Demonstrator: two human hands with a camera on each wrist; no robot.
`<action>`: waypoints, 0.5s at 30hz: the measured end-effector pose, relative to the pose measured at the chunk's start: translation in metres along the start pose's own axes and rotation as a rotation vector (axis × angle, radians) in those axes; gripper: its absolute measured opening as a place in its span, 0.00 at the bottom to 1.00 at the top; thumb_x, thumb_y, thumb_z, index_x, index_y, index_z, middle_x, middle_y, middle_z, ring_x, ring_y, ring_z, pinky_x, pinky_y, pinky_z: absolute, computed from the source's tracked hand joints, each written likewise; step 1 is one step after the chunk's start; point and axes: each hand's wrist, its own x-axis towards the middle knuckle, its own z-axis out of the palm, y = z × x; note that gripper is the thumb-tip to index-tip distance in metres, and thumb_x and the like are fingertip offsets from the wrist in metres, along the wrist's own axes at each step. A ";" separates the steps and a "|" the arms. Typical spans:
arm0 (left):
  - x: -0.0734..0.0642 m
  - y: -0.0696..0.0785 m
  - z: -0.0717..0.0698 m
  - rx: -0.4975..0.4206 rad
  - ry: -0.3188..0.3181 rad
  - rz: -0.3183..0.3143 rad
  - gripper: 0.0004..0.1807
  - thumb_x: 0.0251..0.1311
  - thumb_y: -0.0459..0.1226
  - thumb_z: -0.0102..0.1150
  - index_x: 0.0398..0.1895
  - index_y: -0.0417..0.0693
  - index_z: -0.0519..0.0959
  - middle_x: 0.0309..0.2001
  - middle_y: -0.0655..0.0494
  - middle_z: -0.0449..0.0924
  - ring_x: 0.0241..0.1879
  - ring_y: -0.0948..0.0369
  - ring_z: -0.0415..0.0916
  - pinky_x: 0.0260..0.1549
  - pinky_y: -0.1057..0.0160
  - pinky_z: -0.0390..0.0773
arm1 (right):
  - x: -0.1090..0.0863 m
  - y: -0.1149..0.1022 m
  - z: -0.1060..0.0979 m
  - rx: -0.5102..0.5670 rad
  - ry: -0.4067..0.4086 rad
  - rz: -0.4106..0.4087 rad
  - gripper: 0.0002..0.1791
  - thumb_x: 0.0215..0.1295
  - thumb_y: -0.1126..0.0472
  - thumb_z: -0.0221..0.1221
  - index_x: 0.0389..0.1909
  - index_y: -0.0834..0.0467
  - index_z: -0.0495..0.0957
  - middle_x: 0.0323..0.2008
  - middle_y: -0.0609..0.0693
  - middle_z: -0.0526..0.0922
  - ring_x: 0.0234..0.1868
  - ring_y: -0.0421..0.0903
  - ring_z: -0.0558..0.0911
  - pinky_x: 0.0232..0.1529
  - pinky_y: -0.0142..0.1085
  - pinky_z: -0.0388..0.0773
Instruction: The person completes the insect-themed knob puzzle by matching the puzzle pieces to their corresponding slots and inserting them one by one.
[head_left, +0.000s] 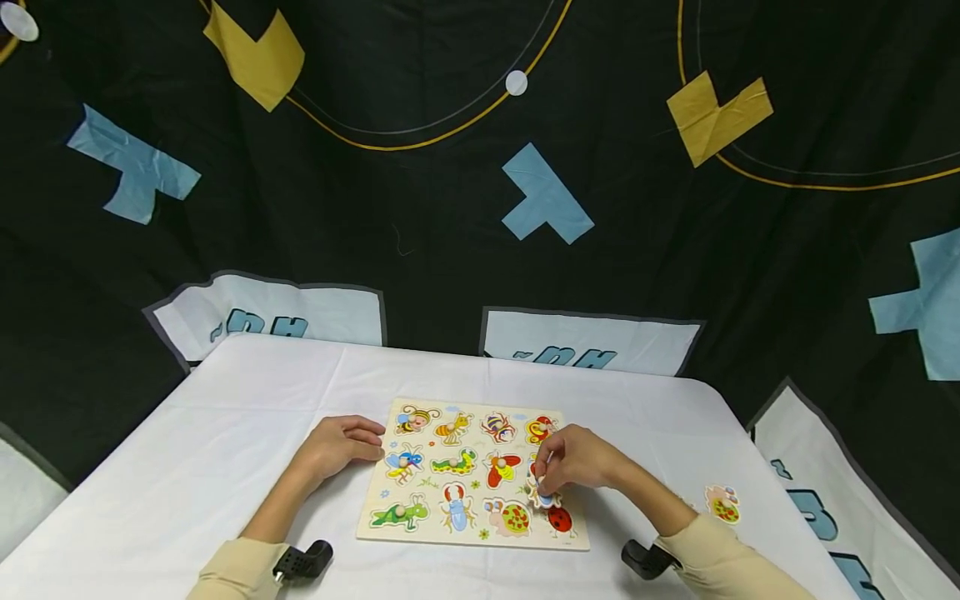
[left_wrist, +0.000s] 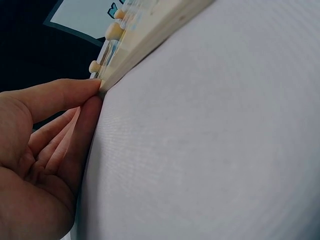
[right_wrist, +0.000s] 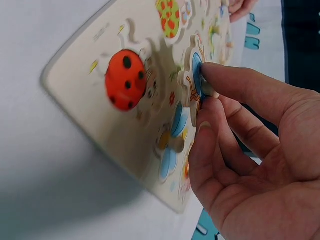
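Note:
A wooden insect peg puzzle board lies on the table. My left hand is at its left edge; in the left wrist view thumb and finger pinch the board's edge. My right hand, over the board's right side, pinches a loose puzzle piece by its small peg. This piece has a blue body and thin orange legs, and is tilted above the board. Close by are the red ladybug picture, without a knob, and a blue-winged insect piece with a wooden knob.
A loose snail puzzle piece lies on the white tablecloth, right of the right forearm. Several knobbed insect pieces, such as the green caterpillar, sit in the board. A black curtain hangs behind the table.

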 end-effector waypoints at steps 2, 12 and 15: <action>0.000 0.000 0.000 0.004 0.002 -0.004 0.21 0.47 0.31 0.75 0.47 0.37 0.84 0.31 0.55 0.88 0.33 0.64 0.81 0.34 0.68 0.78 | 0.003 -0.003 0.003 -0.007 0.001 -0.003 0.08 0.48 0.65 0.75 0.27 0.57 0.84 0.17 0.44 0.79 0.22 0.40 0.73 0.25 0.32 0.66; 0.000 0.002 0.000 0.001 -0.003 -0.017 0.22 0.47 0.31 0.75 0.48 0.37 0.84 0.31 0.55 0.87 0.31 0.63 0.81 0.33 0.67 0.79 | 0.016 -0.017 0.019 0.023 -0.020 -0.034 0.09 0.47 0.66 0.75 0.27 0.58 0.84 0.18 0.44 0.81 0.23 0.39 0.76 0.27 0.32 0.69; 0.000 0.001 0.000 -0.011 -0.003 -0.018 0.22 0.47 0.30 0.75 0.48 0.37 0.84 0.31 0.55 0.87 0.32 0.63 0.81 0.33 0.67 0.79 | 0.020 -0.022 0.024 0.035 -0.032 -0.053 0.09 0.47 0.68 0.75 0.27 0.59 0.84 0.18 0.45 0.81 0.23 0.39 0.76 0.26 0.31 0.69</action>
